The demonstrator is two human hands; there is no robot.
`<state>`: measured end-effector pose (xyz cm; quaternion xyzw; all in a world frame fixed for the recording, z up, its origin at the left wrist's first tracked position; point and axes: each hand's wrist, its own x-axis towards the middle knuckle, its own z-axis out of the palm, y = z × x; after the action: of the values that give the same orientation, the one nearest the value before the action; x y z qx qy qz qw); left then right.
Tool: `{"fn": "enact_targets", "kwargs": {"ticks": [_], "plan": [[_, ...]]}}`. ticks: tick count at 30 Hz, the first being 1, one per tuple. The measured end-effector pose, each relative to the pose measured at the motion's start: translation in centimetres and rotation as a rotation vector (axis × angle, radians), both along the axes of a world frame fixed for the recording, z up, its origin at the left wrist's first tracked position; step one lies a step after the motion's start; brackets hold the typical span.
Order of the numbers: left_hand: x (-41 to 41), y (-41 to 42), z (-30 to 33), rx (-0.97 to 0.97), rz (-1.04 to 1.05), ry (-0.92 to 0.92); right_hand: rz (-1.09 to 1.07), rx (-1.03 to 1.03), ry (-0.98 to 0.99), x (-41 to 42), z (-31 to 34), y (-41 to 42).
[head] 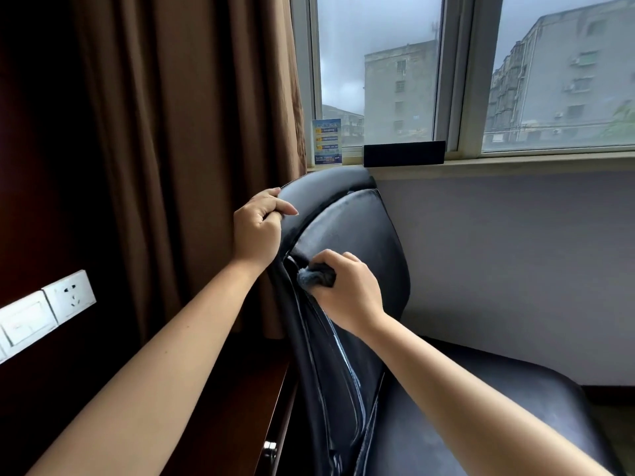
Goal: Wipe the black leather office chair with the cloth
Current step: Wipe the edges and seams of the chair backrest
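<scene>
The left hand [256, 231] grips the upper edge of the black leather office chair [357, 235], fingers curled over its backrest. The right hand [347, 292] clamps a bunched dark grey cloth [316, 274] against the backrest's side seam, below the left hand. The chair stands between a brown curtain [192, 132] and the wall beneath the window sill [515, 163].

Chair back [360, 235] stands close to the brown curtain [192, 149] on its left; the left hand [256, 231] fills the narrow gap there, gripping the back's top edge. Top of the back sits just under the windowsill [515, 164], near a black box [403, 153] and a small card [326, 142] on the sill. Right of the back: open room in front of the bare wall [515, 269]. Right hand [347, 290] with the cloth [314, 274] occupies the seam at the back's left side. Seat [498, 424] surface open below. Dark wooden bench [240, 389] edge lies just beside the chair's lower left, leaving little passage.
</scene>
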<state>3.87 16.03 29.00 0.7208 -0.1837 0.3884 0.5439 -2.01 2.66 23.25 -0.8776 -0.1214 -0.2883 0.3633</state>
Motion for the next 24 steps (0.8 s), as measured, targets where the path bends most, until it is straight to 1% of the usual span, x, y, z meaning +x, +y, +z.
{"fn": "enact_targets", "kwargs": {"ticks": [3,6,9,12,18,20,24], "plan": [[0.0,0.0,-0.1,0.01,-0.002,-0.019,0.037,0.098,-0.081,0.3,2.3,0.9],[0.1,0.2,-0.3,0.006,-0.005,-0.015,0.038,0.028,-0.087,0.7,3.4,2.3],[0.3,0.4,-0.4,-0.023,-0.018,0.004,0.012,0.002,-0.073,0.9,2.5,2.6],[0.4,0.3,-0.3,-0.039,-0.025,0.003,-0.003,-0.089,-0.1,0.9,1.7,2.3],[-0.1,0.0,-0.1,-0.047,-0.027,0.015,-0.034,-0.206,0.023,-0.4,0.0,0.7],[-0.2,-0.1,-0.1,-0.045,-0.024,0.007,-0.031,-0.198,0.021,-0.2,0.9,0.5],[-0.2,-0.1,-0.1,-0.06,-0.024,0.005,-0.033,-0.096,-0.064,0.7,3.0,1.3]]}}
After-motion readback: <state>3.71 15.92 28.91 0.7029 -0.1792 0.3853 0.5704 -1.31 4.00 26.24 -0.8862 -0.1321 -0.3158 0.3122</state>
